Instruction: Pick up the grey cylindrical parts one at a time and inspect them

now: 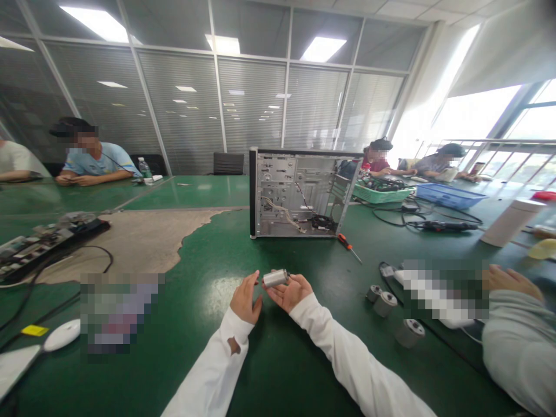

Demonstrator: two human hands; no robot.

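Observation:
A silver metal cylinder (pixel 275 278), much like a small motor, lies tilted across the fingers of my right hand (pixel 292 293). The hand is turned palm up and holds it above the green table. Close to the cylinder's left end is my left hand (pixel 246 298), its thumb and fingers apart; whether a fingertip touches the dark end there, I cannot tell. Beyond both hands stands an open computer case (pixel 299 194), its bare metal inside facing me with loose wires and a black fan (pixel 322 222). A red and black screwdriver (pixel 346 243) lies by its lower right corner.
Three similar cylinders (pixel 386 303) stand to the right, near a white power strip (pixel 452 310) and a neighbour's sleeved arm (pixel 516 341). Green (pixel 384 195) and blue baskets (pixel 452 197), cables and a white bottle (pixel 512 223) are behind. A long circuit-filled strip (pixel 52 237) lies left.

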